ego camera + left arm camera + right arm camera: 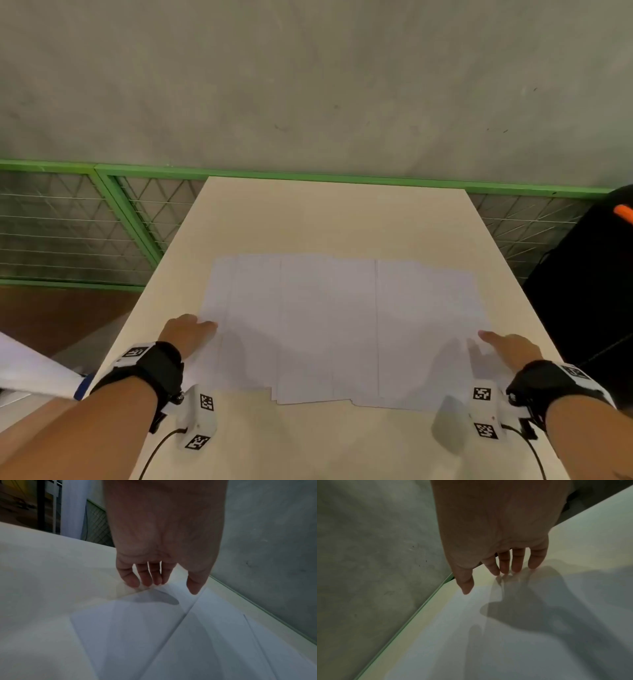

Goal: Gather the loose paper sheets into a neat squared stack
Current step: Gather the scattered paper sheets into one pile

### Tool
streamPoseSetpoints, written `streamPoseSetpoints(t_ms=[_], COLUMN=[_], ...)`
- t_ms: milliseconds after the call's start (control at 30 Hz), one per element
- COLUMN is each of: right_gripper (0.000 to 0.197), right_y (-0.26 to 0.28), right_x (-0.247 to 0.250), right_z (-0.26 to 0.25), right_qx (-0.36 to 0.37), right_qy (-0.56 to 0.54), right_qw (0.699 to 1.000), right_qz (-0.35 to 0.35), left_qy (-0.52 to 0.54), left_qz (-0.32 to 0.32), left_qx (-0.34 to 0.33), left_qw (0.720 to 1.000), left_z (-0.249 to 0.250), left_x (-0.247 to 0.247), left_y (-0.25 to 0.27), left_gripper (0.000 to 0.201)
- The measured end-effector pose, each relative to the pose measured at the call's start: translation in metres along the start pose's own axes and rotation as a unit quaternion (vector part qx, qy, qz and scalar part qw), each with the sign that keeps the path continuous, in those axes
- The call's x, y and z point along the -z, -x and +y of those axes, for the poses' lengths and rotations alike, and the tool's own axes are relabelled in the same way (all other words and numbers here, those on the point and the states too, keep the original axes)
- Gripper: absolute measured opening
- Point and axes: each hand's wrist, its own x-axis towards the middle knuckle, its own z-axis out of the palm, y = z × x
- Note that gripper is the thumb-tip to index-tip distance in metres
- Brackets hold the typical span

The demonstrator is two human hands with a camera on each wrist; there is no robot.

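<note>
Surface (342, 219): pale top filling the lower centre of the head view. Paper sheets (342, 325): white, fanned in an overlapping row across mid-frame, edges staggered; no squared stack yet, so gathering appears barely begun. Left hand (186, 334): lower left, fingers extended, tips at the row's left edge, gripping nothing. Right hand (510, 346): lower right, fingers straight, resting at the row's right edge.

You can't count the overlapping paper sheets (342, 325); their edges blur together. The black object (589, 274) at right is cut off by the frame.
</note>
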Motion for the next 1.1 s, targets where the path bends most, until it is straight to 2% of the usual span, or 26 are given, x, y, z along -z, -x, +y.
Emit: streamPoseSetpoints(t_ms=[33,100,200,300,433,533,667,767,900,1033,1100], right_gripper=[0.065,0.062,0.057,0.055,0.060,0.056,0.051,0.054,0.050,0.049,0.044], right_y=[0.001,-0.002,-0.006,-0.007,-0.007,-0.001,0.006,0.010,0.012,0.021,0.025], right_x=[0.000,0.001,-0.003,-0.007,-0.011,-0.009,-0.019,-0.023,-0.027,-0.035,-0.041], right_z=[-0.003,-0.008,-0.018,-0.025,-0.032,-0.039,-0.047,-0.055,-0.064,-0.074,-0.078], right_qx=[0.006,0.011,0.011,0.013,-0.011,-0.028,0.014,0.004,-0.004,0.005,0.019], right_qy=[-0.015,-0.041,-0.064,-0.085,-0.099,-0.089,-0.101,-0.120,-0.186,-0.169,-0.196], right_qw=[1.000,0.998,0.996,0.994,0.993,0.994,0.990,0.988,0.974,0.979,0.971], right_qz=[-0.010,-0.035,-0.055,-0.064,-0.059,-0.056,-0.098,-0.093,-0.130,-0.112,-0.136], left_qy=[-0.001,0.000,0.006,0.006,0.043,0.059,0.140,0.196,0.229,0.253,0.261], left_qz=[-0.003,-0.014,-0.023,-0.017,0.025,0.034,0.023,-0.005,-0.029,-0.049,-0.056], left_qx=[-0.007,-0.008,0.007,0.029,0.074,0.089,0.074,0.065,0.057,0.043,0.037], left_qw=[1.000,1.000,1.000,0.999,0.996,0.994,0.987,0.978,0.971,0.965,0.963], left_z=[0.002,0.004,0.009,0.017,0.031,0.038,0.037,0.034,0.035,0.041,0.043], left_x=[0.001,0.002,0.002,0.000,-0.004,-0.007,-0.007,-0.001,0.004,0.005,0.005], left_y=[0.001,-0.003,-0.009,-0.013,-0.013,-0.011,-0.013,-0.013,-0.012,-0.006,-0.003], left_gripper=[0.055,0.049,0.057,0.077,0.068,0.065,0.056,0.052,0.054,0.041,0.044])
